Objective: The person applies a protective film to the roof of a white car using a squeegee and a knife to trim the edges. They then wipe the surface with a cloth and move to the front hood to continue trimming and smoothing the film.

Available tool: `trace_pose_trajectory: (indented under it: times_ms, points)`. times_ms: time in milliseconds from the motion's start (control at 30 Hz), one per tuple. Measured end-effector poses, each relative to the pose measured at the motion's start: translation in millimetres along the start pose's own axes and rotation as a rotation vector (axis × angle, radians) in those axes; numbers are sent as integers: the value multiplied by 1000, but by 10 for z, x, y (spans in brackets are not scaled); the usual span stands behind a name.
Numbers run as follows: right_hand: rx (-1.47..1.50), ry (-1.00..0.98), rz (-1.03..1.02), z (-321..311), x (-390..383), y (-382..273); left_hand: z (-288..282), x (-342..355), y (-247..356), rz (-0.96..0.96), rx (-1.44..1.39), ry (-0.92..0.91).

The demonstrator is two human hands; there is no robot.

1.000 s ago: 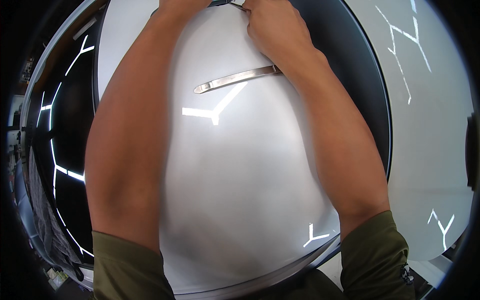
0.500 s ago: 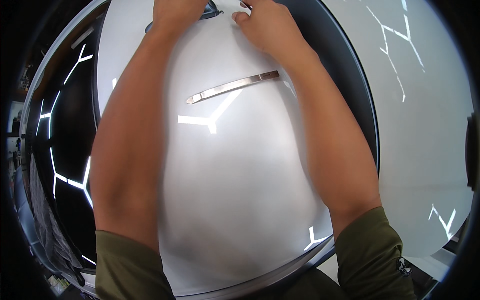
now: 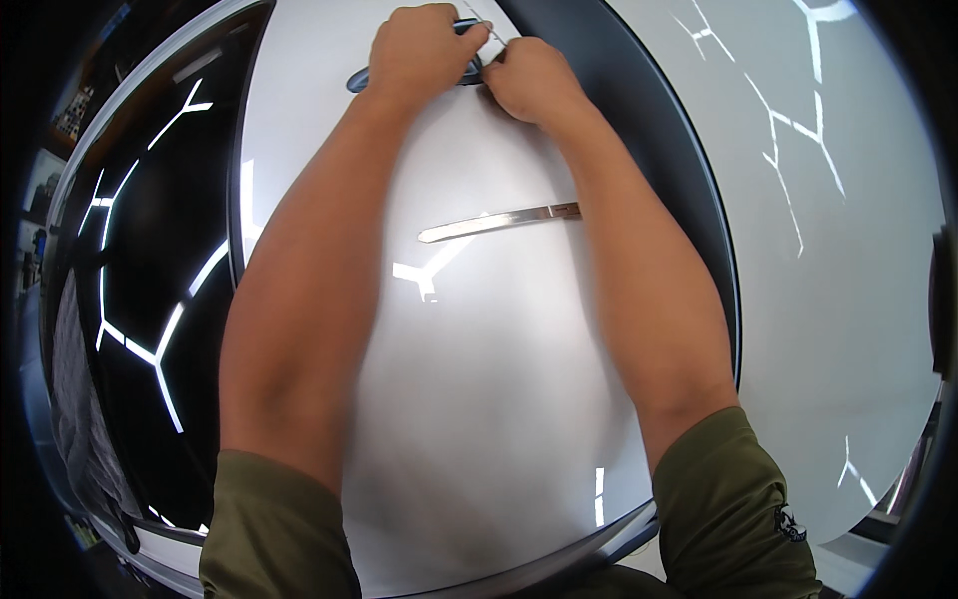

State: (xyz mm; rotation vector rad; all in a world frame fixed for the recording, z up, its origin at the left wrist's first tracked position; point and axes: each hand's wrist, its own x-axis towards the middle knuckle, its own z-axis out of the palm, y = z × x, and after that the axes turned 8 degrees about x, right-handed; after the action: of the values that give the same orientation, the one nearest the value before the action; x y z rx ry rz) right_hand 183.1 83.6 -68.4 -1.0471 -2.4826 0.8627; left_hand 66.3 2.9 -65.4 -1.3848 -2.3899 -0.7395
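My left hand point(image 3: 419, 48) is closed at the far end of a glossy silver-white car body panel point(image 3: 479, 369). It lies over a dark blue-grey, smooth, elongated object point(image 3: 358, 80) that shows on both sides of it. Beside it my right hand point(image 3: 531, 80) is closed too, thumb and fingers pinched near my left thumb. A thin line runs up from those fingertips; I cannot make out what it belongs to. Nearer me, a slim silver metal tool point(image 3: 489, 224) with a pointed left end lies on the panel, its darker right end against my right forearm.
A glossy black panel point(image 3: 170, 240) reflecting angled lights is on the left, with a grey cloth point(image 3: 85, 399) along its edge. On the right, a dark strip point(image 3: 664, 130) separates the silver panel from a pale grey panel point(image 3: 828, 329).
The view has shifted, so the panel and metal tool sit lower and farther right. My hands have come together, and the right fingers now meet near the left thumb.
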Motion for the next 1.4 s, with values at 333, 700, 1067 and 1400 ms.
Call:
trace_pose_trajectory:
  times_ms: [333, 700, 1067, 1400]
  points:
    - [-3, -38, -36, -50, -83, 15, -30, 35, 49, 5, 9, 44]
    - [-165, 144, -180, 6, -74, 24, -28, 46, 53, 18, -54, 78]
    - [120, 156, -258, -378, -296, 237, 71, 21, 100, 61, 3, 121]
    - [-261, -49, -230, -410, -700, 191, 46, -5, 3, 41, 201, 1]
